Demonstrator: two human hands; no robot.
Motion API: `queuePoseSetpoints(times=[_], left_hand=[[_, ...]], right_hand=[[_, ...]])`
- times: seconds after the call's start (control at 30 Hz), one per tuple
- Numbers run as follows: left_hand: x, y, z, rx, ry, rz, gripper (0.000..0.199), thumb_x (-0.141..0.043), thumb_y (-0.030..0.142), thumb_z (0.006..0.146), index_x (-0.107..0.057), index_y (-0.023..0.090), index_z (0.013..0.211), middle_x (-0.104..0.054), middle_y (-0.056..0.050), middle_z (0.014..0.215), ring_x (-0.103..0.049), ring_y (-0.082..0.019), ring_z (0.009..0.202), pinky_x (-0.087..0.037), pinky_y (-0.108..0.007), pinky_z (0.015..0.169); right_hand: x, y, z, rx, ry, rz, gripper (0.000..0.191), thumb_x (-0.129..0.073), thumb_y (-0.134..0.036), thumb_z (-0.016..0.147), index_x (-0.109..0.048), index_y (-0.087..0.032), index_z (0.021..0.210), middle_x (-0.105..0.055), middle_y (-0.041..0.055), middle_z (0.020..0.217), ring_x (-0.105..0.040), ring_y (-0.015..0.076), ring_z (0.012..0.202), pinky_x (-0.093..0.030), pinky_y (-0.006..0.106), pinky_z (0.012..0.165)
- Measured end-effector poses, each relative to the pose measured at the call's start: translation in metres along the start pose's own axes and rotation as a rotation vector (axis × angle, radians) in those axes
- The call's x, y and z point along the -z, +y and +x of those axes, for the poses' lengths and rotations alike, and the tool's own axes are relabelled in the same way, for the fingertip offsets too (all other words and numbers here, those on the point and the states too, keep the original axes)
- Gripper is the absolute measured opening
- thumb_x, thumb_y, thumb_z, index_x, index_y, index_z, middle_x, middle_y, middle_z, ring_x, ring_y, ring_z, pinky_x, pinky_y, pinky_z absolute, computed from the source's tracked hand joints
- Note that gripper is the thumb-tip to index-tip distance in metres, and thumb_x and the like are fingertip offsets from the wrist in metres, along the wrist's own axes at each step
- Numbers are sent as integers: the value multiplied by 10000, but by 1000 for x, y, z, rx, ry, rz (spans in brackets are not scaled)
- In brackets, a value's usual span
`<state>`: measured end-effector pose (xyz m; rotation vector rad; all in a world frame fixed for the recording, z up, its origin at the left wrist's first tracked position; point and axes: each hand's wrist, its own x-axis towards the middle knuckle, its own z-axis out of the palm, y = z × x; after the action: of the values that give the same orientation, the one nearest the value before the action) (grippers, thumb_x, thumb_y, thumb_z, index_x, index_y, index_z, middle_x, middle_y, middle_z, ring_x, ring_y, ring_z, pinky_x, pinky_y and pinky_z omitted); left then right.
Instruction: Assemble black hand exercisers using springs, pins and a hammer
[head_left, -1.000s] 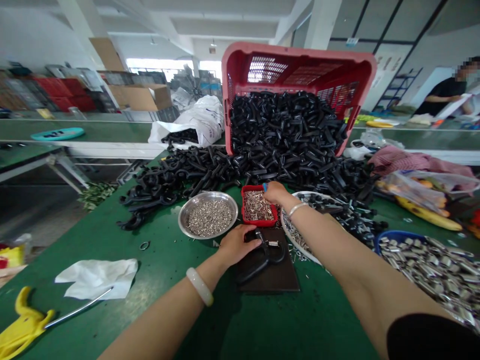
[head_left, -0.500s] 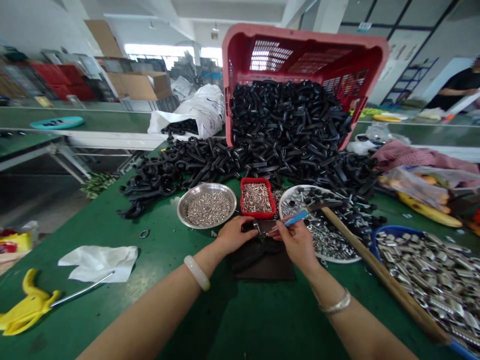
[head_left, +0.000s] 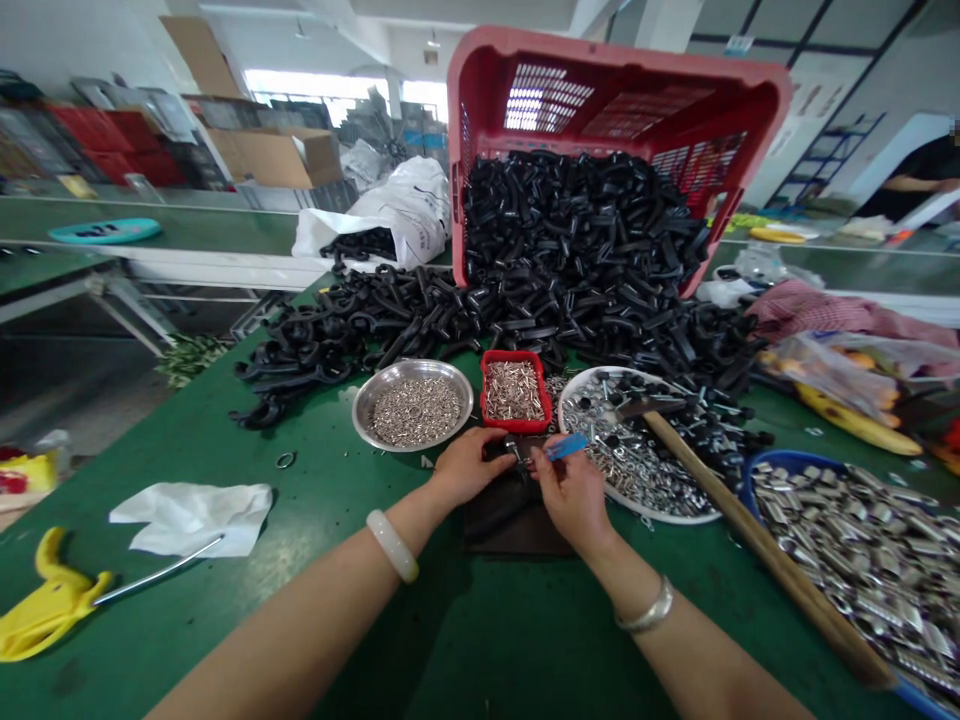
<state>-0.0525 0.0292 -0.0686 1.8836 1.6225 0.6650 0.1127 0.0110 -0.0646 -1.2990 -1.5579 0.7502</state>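
My left hand (head_left: 469, 468) is closed, thumb and fingers pinching a black plastic part (head_left: 501, 508) by its end with a small metal fitting (head_left: 514, 446). The part lies over a dark flat pad (head_left: 517, 545). My right hand (head_left: 576, 505) is closed around a small tool with a blue handle (head_left: 568, 446); its tip is hidden near the metal fitting. Just beyond my hands stand a red tray (head_left: 514, 392) of small metal pins and a steel bowl (head_left: 361, 420) of tiny metal pieces. A white round tray (head_left: 675, 518) of bolts and hardware sits by my right hand.
A hammer (head_left: 750, 530) lies across the white tray's edge. At right is a blue basin (head_left: 750, 490) of metal parts. Black parts (head_left: 585, 230) spill from a tipped red crate (head_left: 459, 200). At left lie a yellow-handled tool (head_left: 52, 605), white paper (head_left: 195, 515) and a ring (head_left: 285, 460).
My right hand has moved left and slightly down, bringing the blue-handled tool closer to my left hand. My left hand stays nearly in place on the black part. The view has shifted slightly.
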Motion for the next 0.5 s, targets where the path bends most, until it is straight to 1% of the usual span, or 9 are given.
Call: queuePoseSetpoints(times=[0.03,0.07,0.13,0.2,0.23,0.27,0.37,0.43,0.5], left_hand=[[0,0,0,-11,3,3,464,-549,457,722,-550,232,1128,-578,-35,1095,-559,-170,849,-446,-263,709],[0,0,1,-22,0,7,461,-548,452,724,-551,231,1128,-578,-36,1094,-556,-173,867,-445,-264,723],[0,0,2,-27,-19,15,459,-549,448,724,-554,231,1128,-578,-39,1097,-553,-179,889,-443,-270,743],[1,0,4,-13,-43,14,461,-554,450,718,-559,231,1123,-579,-43,1095,-557,-181,876,-445,-276,741],[1,0,4,-3,-50,10,462,-555,451,716,-562,228,1120,-582,-45,1087,-560,-181,862,-446,-278,734],[1,0,4,4,-54,7,463,-555,452,714,-563,225,1119,-586,-46,1077,-562,-180,851,-448,-279,725],[2,0,4,1,-52,8,461,-550,453,718,-562,225,1119,-588,-44,1068,-562,-178,848,-449,-274,713],[3,0,3,-9,-46,10,460,-551,454,718,-560,229,1119,-585,-40,1080,-562,-174,850,-447,-270,715],[2,-1,3,-8,-42,7,458,-556,452,715,-562,229,1115,-587,-38,1077,-564,-170,837,-444,-267,714]], right_hand=[[0,0,2,-75,4,96,272,-501,-456,771,-435,-204,852,-600,43,725,-634,187,630,-538,333,585],[0,0,5,-159,-24,208,297,-507,-467,762,-414,-204,863,-598,22,695,-630,169,574,-529,297,507],[2,2,10,-294,-171,382,341,-534,-477,736,-390,-199,870,-592,-19,633,-613,140,487,-480,224,394],[5,4,12,-335,-314,445,361,-567,-468,713,-393,-190,863,-595,-35,604,-607,122,459,-454,182,368],[6,5,12,-332,-325,458,364,-579,-460,708,-394,-187,863,-597,-37,604,-610,119,465,-458,175,373],[7,6,11,-322,-279,467,366,-583,-457,706,-392,-188,862,-598,-38,610,-614,118,474,-466,174,377],[5,10,6,-250,-66,462,364,-579,-459,715,-386,-193,873,-601,-25,660,-630,134,533,-502,200,395],[3,12,3,-187,-11,404,354,-572,-458,725,-394,-196,882,-602,-12,687,-636,149,564,-523,225,406],[2,13,1,-139,-14,340,339,-556,-462,740,-400,-199,886,-600,-1,701,-639,163,588,-533,246,412]])
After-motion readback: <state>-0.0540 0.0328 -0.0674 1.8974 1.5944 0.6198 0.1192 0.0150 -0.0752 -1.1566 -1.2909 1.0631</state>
